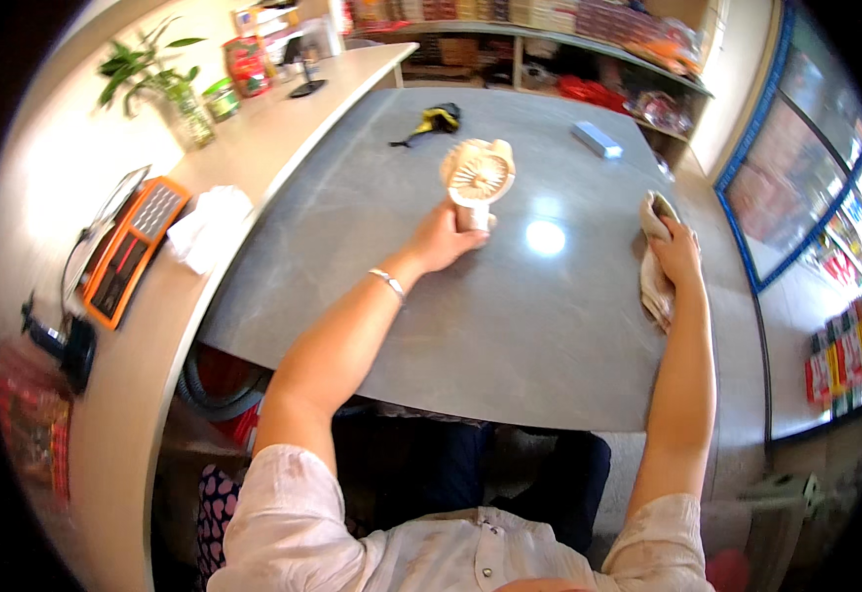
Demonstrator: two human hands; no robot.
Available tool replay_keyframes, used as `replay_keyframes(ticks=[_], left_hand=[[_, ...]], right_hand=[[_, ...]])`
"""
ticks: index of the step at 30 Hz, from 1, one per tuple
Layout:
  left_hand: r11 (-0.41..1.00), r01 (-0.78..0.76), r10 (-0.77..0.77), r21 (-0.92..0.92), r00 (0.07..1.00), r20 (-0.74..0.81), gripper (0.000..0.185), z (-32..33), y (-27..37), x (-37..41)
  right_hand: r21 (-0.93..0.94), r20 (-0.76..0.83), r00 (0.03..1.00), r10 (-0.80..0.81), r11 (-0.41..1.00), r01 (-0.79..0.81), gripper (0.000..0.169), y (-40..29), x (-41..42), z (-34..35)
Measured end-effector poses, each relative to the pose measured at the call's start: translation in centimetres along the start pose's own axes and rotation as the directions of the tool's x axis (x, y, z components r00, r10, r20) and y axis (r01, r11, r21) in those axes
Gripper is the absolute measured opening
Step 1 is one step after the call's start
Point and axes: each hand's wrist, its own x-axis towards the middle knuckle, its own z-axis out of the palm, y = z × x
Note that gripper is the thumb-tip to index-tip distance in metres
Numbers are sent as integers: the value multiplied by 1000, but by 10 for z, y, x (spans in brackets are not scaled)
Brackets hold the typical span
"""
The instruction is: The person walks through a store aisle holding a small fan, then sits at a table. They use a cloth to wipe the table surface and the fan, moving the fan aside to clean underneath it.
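My left hand [445,238] grips the handle of a small cream handheld fan [481,174], held upright over the middle of the grey tabletop [505,340]. A bracelet circles that wrist. At the table's right edge, my right hand [676,251] is closed on a beige cloth [654,285], part of which hangs down below the fingers. Beyond the fan lies a black and yellow item [437,120] with a strap, too blurred to name. A light blue oblong box [597,140] rests at the far right of the table.
Along the left runs a pale counter [294,122] with an orange electronic scale [137,251], crumpled white paper [211,228] and a plant in a glass vase [192,122]. Stocked shelves [549,33] stand behind the table. A blue-framed glass door [753,214] is at right.
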Motion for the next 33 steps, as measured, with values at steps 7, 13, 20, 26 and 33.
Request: replay_keyframes(ticks=[7,13,20,26,33], left_hand=[[984,132,-132,116,991,-8,50,-3,1,2],[978,146,-137,147,988,-68,49,3,-15,-1],[966,149,-149,212,989,-17,47,-9,2,-7],[993,72,-73,97,997,9,50,0,-7,4],[977,108,-92,185,991,-93,49,-3,-17,1]], right_hand=[[-171,498,846,-191,934,313,43,-113,-50,-5],[617,411,234,-881,458,640,56,-176,-126,8],[57,186,976,-110,993,101,41,-64,-23,5],[-287,-5,989,151,947,-146,43,-11,-5,-13],[233,373,519,-769,619,750,39,-166,-112,14]])
